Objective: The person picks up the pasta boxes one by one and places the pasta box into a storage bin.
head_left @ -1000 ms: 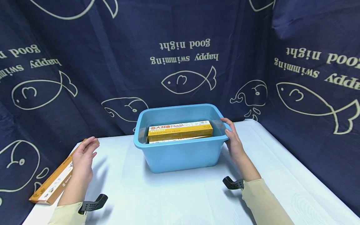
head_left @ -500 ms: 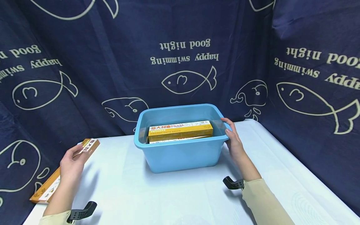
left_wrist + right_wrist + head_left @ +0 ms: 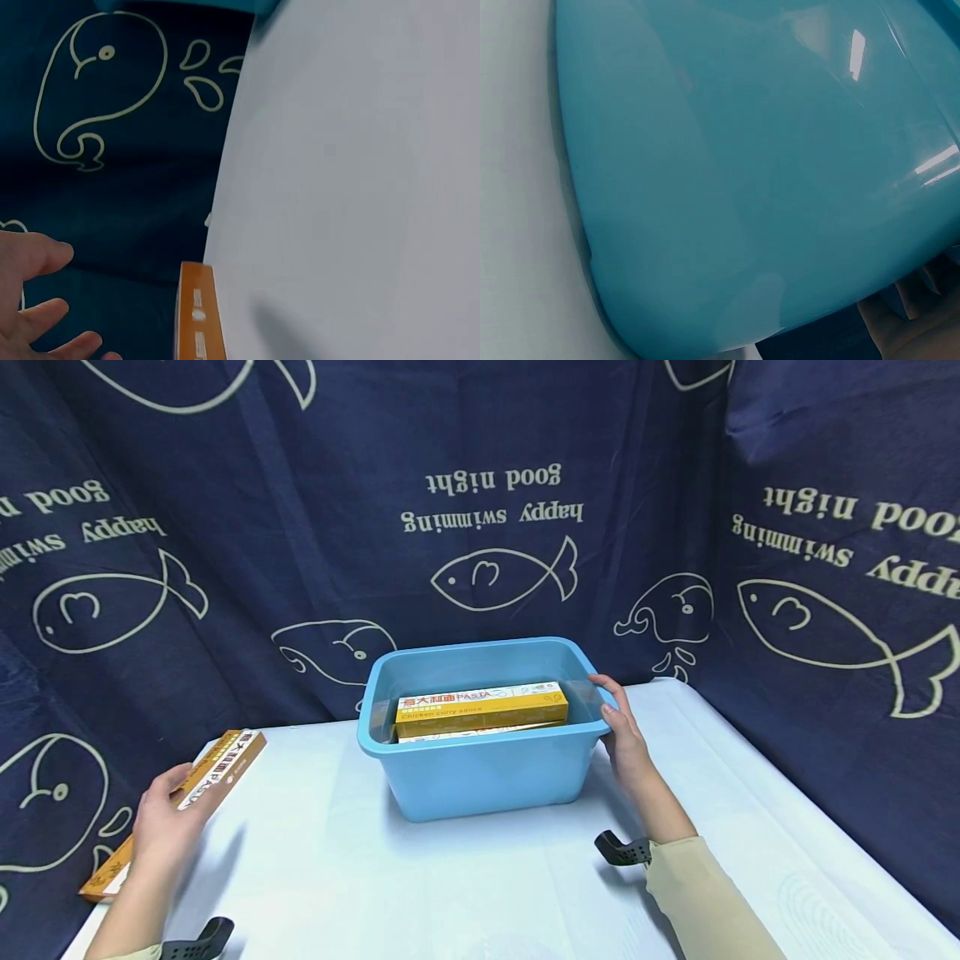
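At the left edge of the table lies a long orange-brown and white pasta box, angled away from me. My left hand is over its middle, hiding part of it. In the left wrist view the fingers are spread and stand apart from the box's end. A blue plastic bin stands in the centre, and my right hand grips its right rim. Most of the right fingers are hidden behind the bin in the right wrist view. Inside lies a yellow pasta box marked "Chicken curry sauce".
Another box shows partly in the bin, in front of the yellow one. A white cloth covers the table. Dark blue curtains with fish drawings hang behind and at both sides.
My left hand has moved left and toward me along the pasta box, uncovering its far end. The right hand and the bin have stayed in place.
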Tool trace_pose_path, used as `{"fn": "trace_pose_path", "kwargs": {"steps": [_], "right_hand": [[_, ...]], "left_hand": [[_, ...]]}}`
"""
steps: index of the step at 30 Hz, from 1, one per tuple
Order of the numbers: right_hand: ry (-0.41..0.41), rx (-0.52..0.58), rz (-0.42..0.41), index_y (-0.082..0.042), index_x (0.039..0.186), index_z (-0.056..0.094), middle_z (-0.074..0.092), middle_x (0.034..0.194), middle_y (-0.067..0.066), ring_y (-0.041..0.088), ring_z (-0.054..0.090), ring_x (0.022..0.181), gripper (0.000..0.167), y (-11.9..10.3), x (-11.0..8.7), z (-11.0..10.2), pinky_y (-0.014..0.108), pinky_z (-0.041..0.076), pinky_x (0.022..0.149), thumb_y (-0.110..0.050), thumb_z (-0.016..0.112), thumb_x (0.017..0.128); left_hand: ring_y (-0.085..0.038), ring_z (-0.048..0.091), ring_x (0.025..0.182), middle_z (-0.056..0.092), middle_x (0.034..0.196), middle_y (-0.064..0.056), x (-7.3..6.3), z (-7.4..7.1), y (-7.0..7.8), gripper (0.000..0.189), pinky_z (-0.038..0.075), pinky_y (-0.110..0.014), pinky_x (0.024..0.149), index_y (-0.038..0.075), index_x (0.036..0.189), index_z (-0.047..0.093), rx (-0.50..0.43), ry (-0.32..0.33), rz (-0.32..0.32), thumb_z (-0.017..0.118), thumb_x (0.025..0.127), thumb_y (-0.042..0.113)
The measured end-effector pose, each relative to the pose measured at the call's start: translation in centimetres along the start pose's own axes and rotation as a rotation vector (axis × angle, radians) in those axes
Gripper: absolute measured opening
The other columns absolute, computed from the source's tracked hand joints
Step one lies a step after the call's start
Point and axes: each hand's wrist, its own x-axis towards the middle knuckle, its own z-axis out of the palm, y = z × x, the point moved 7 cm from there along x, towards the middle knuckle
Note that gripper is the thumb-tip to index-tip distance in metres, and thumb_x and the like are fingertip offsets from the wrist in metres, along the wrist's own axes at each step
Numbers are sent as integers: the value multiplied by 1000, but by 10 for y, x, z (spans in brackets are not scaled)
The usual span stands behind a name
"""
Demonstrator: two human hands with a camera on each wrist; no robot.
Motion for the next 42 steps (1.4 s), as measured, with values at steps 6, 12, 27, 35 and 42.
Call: {"fn": "trace_pose_path", "kwargs": {"steps": [6,12,27,35,42], "right_hand": [[5,-1,4,-21,151,29,17,164,9,38,16,150,57,1,-1,-1,71,6,118,-35,33,96],[7,-8,7,-23,151,30,16,164,8,39,16,150,57,1,-1,-1,72,6,118,-36,34,96],[3,-20,12,-25,152,29,14,165,7,39,14,152,56,3,-1,-1,72,5,118,-37,33,97],[3,-30,7,-27,151,30,15,166,6,39,14,152,56,3,-1,-2,72,6,118,-37,33,97],[8,-51,1,-27,152,30,15,166,5,39,13,153,56,3,0,-2,73,6,118,-37,32,96]], "left_hand": [[-49,38,127,36,145,-33,0,-6,-11,74,33,-57,95,2,154,30,57,22,11,59,95,35],[-55,34,130,33,146,-36,-1,-8,-24,76,29,-64,102,0,153,29,98,33,-14,62,94,35],[-58,27,137,31,150,-36,-3,-16,-51,83,20,-73,109,2,154,29,158,44,-122,65,90,42],[-57,33,133,33,152,-34,-9,-24,-64,76,25,-71,103,2,153,31,166,104,-134,62,92,36],[-58,33,131,35,146,-37,-13,-32,-74,75,26,-70,102,-1,151,32,165,140,-138,62,91,33]]}}
